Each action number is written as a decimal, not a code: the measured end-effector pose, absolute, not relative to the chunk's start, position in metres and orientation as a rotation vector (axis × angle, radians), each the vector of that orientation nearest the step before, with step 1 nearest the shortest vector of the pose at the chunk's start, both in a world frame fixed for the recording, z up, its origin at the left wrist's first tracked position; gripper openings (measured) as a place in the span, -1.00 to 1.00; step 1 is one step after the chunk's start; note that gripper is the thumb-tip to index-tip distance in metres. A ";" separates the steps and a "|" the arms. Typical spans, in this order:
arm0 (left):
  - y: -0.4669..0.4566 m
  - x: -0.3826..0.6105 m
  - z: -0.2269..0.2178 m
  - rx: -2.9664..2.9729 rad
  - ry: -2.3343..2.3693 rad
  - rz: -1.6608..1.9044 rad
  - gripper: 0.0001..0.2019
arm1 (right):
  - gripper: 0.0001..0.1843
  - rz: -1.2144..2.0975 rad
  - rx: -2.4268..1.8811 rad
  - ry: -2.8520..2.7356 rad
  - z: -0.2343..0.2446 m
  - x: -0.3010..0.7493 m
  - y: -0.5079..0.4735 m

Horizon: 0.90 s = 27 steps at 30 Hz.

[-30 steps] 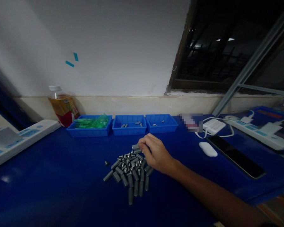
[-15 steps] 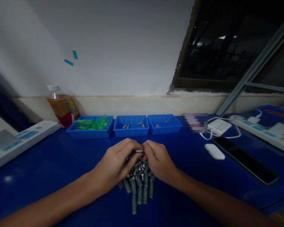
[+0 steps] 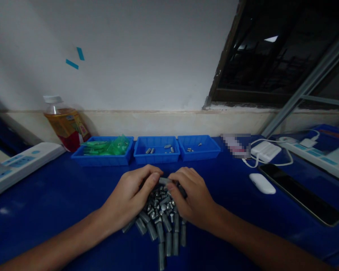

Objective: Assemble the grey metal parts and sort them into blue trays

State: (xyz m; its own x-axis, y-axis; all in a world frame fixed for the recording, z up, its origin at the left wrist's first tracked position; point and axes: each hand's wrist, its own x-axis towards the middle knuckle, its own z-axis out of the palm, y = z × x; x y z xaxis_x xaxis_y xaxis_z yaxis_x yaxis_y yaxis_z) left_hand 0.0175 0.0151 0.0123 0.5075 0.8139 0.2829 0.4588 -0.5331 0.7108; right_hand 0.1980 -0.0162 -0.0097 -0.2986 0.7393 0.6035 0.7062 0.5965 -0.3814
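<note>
A pile of several small grey metal studs lies on the blue table, close to me. My left hand and my right hand rest on either side of the pile's far end, fingers curled. Their fingertips meet on one grey metal stud held crosswise just above the pile. Behind the pile stand three blue trays: the left tray holds green plastic bags, the middle tray and the right tray hold a few loose studs.
A drink bottle stands at the back left by the wall. A white power strip lies at the left. On the right are a white charger with cable, a white case, a black phone and another power strip.
My left hand came into view and joined the right at the pile. Both hands now pinch one stud, drawn slightly nearer to me; the view shifted a little.
</note>
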 end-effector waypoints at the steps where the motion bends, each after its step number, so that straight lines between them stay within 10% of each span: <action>1: 0.015 0.016 0.012 2.263 1.002 0.865 -0.77 | -0.81 0.075 -1.153 -2.037 -0.009 0.199 -0.016; 27: 0.044 0.002 -0.002 2.624 0.877 0.347 -0.77 | -0.75 -0.355 -1.605 -1.676 -0.022 0.296 0.070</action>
State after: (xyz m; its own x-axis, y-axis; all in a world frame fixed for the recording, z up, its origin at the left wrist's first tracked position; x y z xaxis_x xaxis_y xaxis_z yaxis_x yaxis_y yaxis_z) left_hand 0.0015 0.0443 -0.0020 0.7784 0.6166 0.1180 0.5305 -0.7466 0.4014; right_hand 0.2956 0.0699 -0.0219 0.0942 0.7224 0.6850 0.9382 0.1657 -0.3038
